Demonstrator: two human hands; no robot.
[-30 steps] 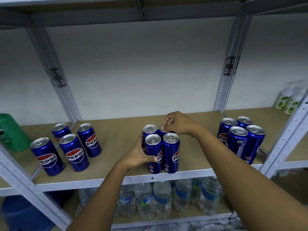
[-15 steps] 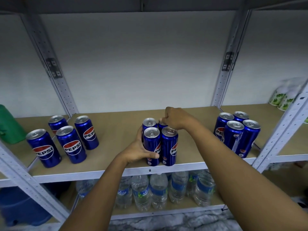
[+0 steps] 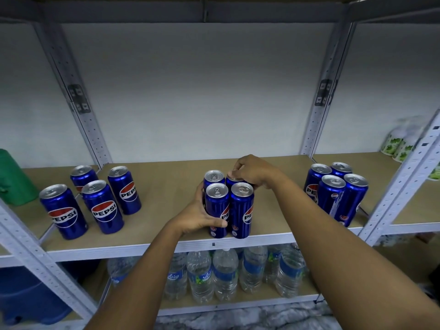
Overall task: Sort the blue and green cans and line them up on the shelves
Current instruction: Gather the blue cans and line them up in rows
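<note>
Several blue Pepsi cans stand packed in a square block [image 3: 241, 208] at the front middle of the wooden shelf [image 3: 166, 186]. My left hand [image 3: 198, 215] wraps the left side of the block, thumb across the front-left can [image 3: 216, 206]. My right hand [image 3: 252, 171] pinches the rim of the back-right can [image 3: 232, 181] from above. Another group of blue cans [image 3: 100, 206] stands spread out at the left. A tight group of blue cans [image 3: 335, 194] stands at the right. Green-patterned cans [image 3: 397, 144] sit blurred on the far right shelf.
Slanted metal uprights [image 3: 81, 110] [image 3: 319, 110] frame the bay, and another [image 3: 404, 177] crosses the right front. A green object [image 3: 14, 179] sits at far left. Water bottles [image 3: 223, 272] fill the lower shelf, with a blue container [image 3: 31, 296] at lower left.
Both hands keep their hold on the middle block of cans. Only the camera view has shifted slightly; the cans have not visibly moved.
</note>
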